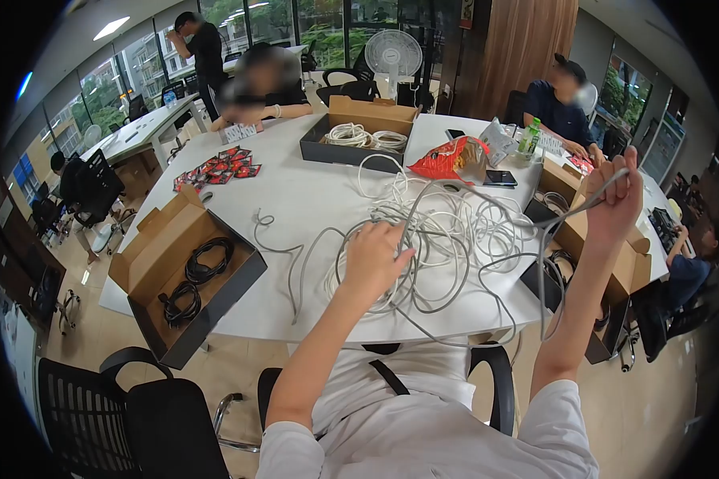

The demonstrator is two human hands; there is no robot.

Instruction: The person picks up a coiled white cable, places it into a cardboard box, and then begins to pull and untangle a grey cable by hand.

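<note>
A big tangle of white and grey cables (pixel 447 247) lies across the near half of the white table. Raised at the right, my right hand (pixel 617 195) is closed around a grey cable (pixel 495 191), which arches back to the tangle and also hangs in a loop below the hand. My left hand (pixel 373 259) rests on the left part of the pile, its fingers curled down among the cables and the thumb apart. Its fingertips are partly hidden by the strands. A loose grey cable end lies left of it.
An open box with black coiled cables (pixel 185 286) stands at the left edge, another with white coils (pixel 350 136) at the back. More boxes (pixel 567 231) line the right side. Red packets (pixel 216 169), a red bag (pixel 447 160) and a green bottle (pixel 529 137) share the table. People sit around.
</note>
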